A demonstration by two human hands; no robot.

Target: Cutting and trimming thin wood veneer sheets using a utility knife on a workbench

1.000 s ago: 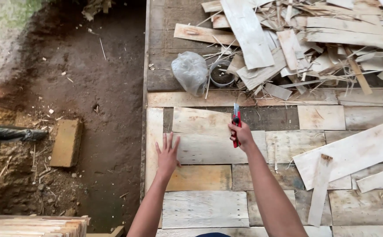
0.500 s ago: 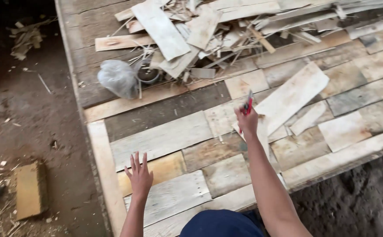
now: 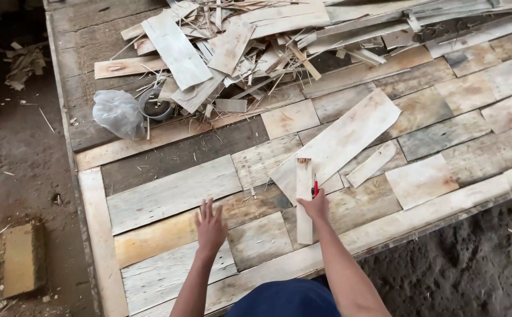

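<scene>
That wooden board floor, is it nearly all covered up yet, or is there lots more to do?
Mostly covered: flat boards fill the platform edge to edge near the person. In hand: the right hand holds a red tool by a narrow strip; the left hand lies flat. Left: loose planks lie on top, and a scrap pile remains.

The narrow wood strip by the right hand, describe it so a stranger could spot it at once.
On the patchwork plank platform, find the big pale board lying diagonally. The narrow strip stands lengthwise at its lower end, under the right hand. Unlike its neighbours, it has a dark stained top end.
</scene>
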